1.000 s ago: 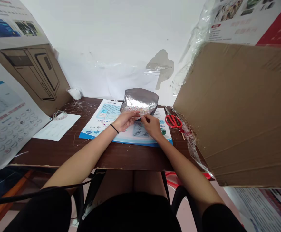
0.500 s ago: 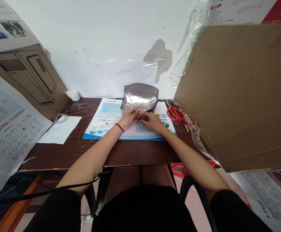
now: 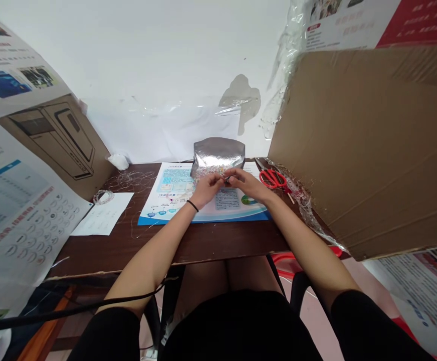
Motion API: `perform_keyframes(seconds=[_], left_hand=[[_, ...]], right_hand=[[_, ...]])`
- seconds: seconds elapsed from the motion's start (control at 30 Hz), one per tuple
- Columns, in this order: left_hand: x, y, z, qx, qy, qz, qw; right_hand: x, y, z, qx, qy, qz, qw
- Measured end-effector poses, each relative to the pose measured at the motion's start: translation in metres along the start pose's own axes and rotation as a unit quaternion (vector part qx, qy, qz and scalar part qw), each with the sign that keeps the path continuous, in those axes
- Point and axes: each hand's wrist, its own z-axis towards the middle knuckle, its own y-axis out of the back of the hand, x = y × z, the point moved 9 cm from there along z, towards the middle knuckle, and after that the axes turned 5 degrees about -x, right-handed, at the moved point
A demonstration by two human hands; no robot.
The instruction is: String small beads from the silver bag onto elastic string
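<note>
A silver pouch (image 3: 219, 150) stands open at the back of the table, with small multicoloured beads (image 3: 207, 171) at its mouth. Just in front of it, my left hand (image 3: 208, 189) has its fingers pinched together on something too small to make out. My right hand (image 3: 245, 182) meets it fingertip to fingertip, its thumb and fingers also closed on something I cannot make out. Under both hands lies a printed blue-and-white sheet (image 3: 203, 214). A faint strand with a small pink spot rests on the sheet left of my left hand.
Red-handled scissors (image 3: 273, 178) lie right of the sheet, beside crumpled clear plastic (image 3: 308, 213). At left are a beaded ring (image 3: 103, 197) on white paper (image 3: 100, 220), tangled clear thread and a white wad (image 3: 118, 161). Cardboard (image 3: 369, 150) walls both sides.
The camera view has shifted. Both hands remain together in front of the pouch, raised slightly towards its beads, and my right hand's fingers are bent differently over my left fingertips.
</note>
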Motion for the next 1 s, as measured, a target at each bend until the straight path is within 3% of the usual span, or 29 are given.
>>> perform_keyframes(seconds=[0.13,0.27,0.73,0.87,1.0], left_hand=[[-0.005,-0.008,-0.003,0.018,-0.039,0.069,0.997],[-0.002,-0.008,-0.003,0.005,-0.053,0.108,0.993],[0.004,-0.010,-0.002,0.008,-0.063,0.145,0.987],[0.012,-0.006,0.000,-0.009,-0.002,0.037,0.999],[0.022,-0.005,-0.001,-0.014,0.071,-0.095,0.993]], right_hand=[[-0.011,0.011,0.000,-0.098,-0.040,0.014,0.994],[-0.018,0.009,-0.001,-0.141,-0.031,0.018,0.989],[-0.019,0.002,0.004,-0.166,0.057,-0.068,0.982],[-0.020,0.000,0.003,-0.164,0.050,-0.008,0.985],[-0.021,0.011,-0.001,-0.218,0.046,0.004,0.975]])
